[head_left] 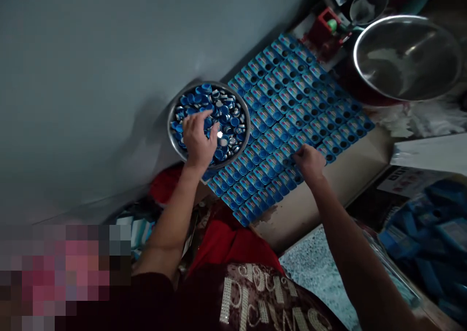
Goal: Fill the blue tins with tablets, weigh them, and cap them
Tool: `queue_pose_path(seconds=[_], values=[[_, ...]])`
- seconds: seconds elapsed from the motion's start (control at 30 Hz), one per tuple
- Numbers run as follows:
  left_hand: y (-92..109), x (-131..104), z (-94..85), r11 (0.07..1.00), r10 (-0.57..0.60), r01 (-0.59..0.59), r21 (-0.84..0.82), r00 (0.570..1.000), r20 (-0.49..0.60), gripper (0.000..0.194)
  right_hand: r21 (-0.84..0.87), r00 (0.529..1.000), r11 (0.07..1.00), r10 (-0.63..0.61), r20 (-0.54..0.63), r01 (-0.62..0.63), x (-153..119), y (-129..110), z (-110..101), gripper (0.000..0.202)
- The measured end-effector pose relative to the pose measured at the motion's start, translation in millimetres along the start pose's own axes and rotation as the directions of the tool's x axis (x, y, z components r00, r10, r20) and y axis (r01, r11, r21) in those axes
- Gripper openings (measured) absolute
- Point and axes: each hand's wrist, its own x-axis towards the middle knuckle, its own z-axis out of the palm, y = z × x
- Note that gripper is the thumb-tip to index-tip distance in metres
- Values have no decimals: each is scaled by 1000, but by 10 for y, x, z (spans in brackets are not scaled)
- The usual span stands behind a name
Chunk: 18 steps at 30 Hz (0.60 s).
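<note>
My left hand (199,137) is over a round metal bowl (172,148) heaped with small round blue-and-silver tins (224,112). Its thumb and fingers are apart, and I see nothing held between them. Rows of blue printed cards (272,138) lie side by side to the right of the bowl. Many cards in the far and right rows show a dark round hole, while those nearer the bowl show blue discs in that spot. My right hand (310,164) is closed at the near edge of the cards, fingertips down on one; whatever it pinches is hidden.
A large steel pot (359,73) stands at the right, near a red plastic object (326,22). Blue packs (419,233) are piled at lower right. A grey wall (91,78) runs behind the bowl. Red cloth (233,243) lies in front of me.
</note>
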Motion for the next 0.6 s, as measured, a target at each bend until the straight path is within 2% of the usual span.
queue_pose_path(seconds=[0.1,0.2,0.3,0.4,0.5,0.6], values=[[-289,513,-10,988,108,-119,102,989,105,55,0,998,998,58,39,-58,79,-42,-90,27],[-504,756,124,951,149,-182,248,978,146,58,25,998,999,47,33,-48,81,-68,-182,30],[-634,755,215,874,170,-227,429,971,167,50,35,997,998,54,51,-56,35,-93,-208,25],[-699,662,223,779,198,-275,564,961,194,44,33,995,997,70,66,-72,12,-105,-193,20],[-715,600,188,723,194,-273,634,962,193,42,32,994,997,64,86,-67,15,-124,-196,21],[-701,595,141,715,178,-269,645,963,203,37,23,996,999,46,79,-48,9,-151,-204,20]])
